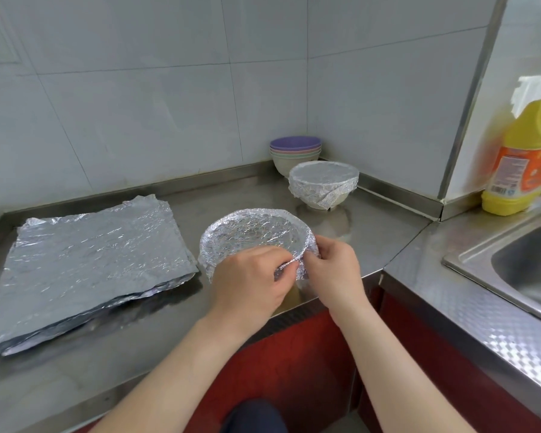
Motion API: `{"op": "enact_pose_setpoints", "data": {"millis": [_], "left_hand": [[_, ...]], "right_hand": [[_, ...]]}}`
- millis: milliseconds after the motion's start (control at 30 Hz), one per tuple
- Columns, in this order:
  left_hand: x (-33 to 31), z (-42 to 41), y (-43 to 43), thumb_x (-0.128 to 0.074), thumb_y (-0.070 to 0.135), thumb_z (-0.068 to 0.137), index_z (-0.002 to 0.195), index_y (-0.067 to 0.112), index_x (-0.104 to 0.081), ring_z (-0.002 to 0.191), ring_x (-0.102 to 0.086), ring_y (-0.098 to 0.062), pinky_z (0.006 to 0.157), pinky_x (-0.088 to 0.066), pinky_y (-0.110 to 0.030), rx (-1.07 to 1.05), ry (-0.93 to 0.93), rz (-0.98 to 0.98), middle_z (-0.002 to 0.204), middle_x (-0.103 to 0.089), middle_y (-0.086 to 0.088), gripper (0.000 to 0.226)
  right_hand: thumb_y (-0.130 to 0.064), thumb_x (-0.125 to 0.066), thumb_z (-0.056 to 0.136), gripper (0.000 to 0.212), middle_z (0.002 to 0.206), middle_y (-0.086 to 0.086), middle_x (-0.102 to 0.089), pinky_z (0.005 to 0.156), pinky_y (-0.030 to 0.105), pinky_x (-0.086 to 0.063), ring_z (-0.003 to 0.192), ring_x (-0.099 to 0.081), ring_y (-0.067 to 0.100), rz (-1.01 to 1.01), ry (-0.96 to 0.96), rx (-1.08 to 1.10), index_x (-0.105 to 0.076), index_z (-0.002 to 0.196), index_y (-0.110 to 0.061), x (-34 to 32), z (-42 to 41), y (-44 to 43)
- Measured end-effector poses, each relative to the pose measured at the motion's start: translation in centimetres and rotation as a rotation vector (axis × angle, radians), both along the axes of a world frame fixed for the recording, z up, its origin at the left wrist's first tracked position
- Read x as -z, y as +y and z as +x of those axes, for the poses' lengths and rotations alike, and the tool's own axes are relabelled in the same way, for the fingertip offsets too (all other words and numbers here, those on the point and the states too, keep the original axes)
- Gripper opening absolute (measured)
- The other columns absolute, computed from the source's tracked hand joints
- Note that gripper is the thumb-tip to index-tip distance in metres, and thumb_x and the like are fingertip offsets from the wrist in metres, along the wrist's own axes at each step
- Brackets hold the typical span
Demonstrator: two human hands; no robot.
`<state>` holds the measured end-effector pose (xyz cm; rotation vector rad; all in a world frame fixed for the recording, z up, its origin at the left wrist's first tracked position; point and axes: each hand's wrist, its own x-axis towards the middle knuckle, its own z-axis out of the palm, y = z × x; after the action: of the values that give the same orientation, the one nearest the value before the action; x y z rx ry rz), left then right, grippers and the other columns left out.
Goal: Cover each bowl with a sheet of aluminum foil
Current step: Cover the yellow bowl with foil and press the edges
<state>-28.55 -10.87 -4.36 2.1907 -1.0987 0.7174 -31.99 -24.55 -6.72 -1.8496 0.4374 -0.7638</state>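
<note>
A bowl wrapped in crinkled foil (250, 235) stands near the counter's front edge. My left hand (250, 282) and my right hand (331, 270) meet at its near right rim, and both pinch a fold of the foil there. Behind it a second foil-covered bowl (324, 184) sits near the corner. A stack of bare bowls (295, 153), purple on top, stands against the back wall. A pile of foil sheets (88, 264) lies flat at the left.
The steel counter (156, 332) ends at a front edge above red cabinet doors (294, 370). A sink (531, 270) is set into the right counter. A yellow bottle (525, 164) stands behind the sink.
</note>
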Motion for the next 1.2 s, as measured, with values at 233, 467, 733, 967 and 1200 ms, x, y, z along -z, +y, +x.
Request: {"op": "enact_pose_setpoints", "data": {"millis": [233,467,733,967,1200], "left_hand": [[0.3,-0.2,-1.1,-0.051,0.037,0.085,0.068,0.02,-0.066,0.058,-0.06,-0.017,0.046,-0.046,-0.034,-0.089,-0.112,-0.012,0.064,-0.064,0.006,0.029],[0.3,0.0,-1.7,-0.05,0.035,0.084,0.065,0.021,-0.064,0.056,-0.058,-0.018,0.045,-0.038,-0.027,-0.146,-0.158,0.017,0.062,-0.062,0.006,0.028],[-0.4,-0.3,-2.4,-0.063,0.027,0.076,0.069,0.022,-0.066,0.051,-0.058,-0.022,0.044,-0.03,-0.024,-0.172,-0.12,0.104,0.062,-0.062,0.005,0.009],[-1.0,0.2,-2.0,-0.056,0.03,0.079,0.078,0.018,-0.069,0.069,-0.063,-0.024,0.053,-0.042,-0.029,-0.078,-0.038,0.122,0.073,-0.067,0.003,0.018],[-1.3,1.7,-0.3,-0.046,0.042,0.088,0.081,0.021,-0.067,0.082,-0.061,-0.014,0.063,-0.051,-0.035,0.039,-0.042,0.199,0.081,-0.066,0.009,0.031]], "right_hand": [[0.0,-0.041,0.078,0.035,0.063,-0.009,-0.064,0.062,0.028,-0.046,0.065,-0.055,0.014,0.223,-0.003,-0.065,-0.068,0.076,-0.021,-0.2,0.4,1.7],[-0.004,-0.041,0.101,0.021,0.076,-0.005,-0.057,0.058,0.008,-0.043,0.061,-0.059,-0.006,0.653,-0.114,-0.39,-0.059,0.097,-0.015,-0.8,-1.0,1.6],[-0.003,-0.043,0.096,0.037,0.05,-0.007,-0.042,0.051,0.023,-0.033,0.047,-0.041,0.006,0.936,-0.233,-0.202,-0.04,0.062,-0.018,-1.5,0.9,3.3],[-0.029,-0.054,0.089,0.019,0.106,-0.004,-0.063,0.082,0.025,-0.047,0.094,-0.063,0.01,0.872,-0.12,-0.205,-0.057,0.107,-0.023,-1.4,1.6,2.8],[-0.038,-0.059,0.069,0.065,0.137,0.008,-0.053,0.101,0.041,-0.046,0.124,-0.055,0.027,0.905,-0.08,-0.105,-0.05,0.13,-0.017,-2.4,2.8,2.0]]}}
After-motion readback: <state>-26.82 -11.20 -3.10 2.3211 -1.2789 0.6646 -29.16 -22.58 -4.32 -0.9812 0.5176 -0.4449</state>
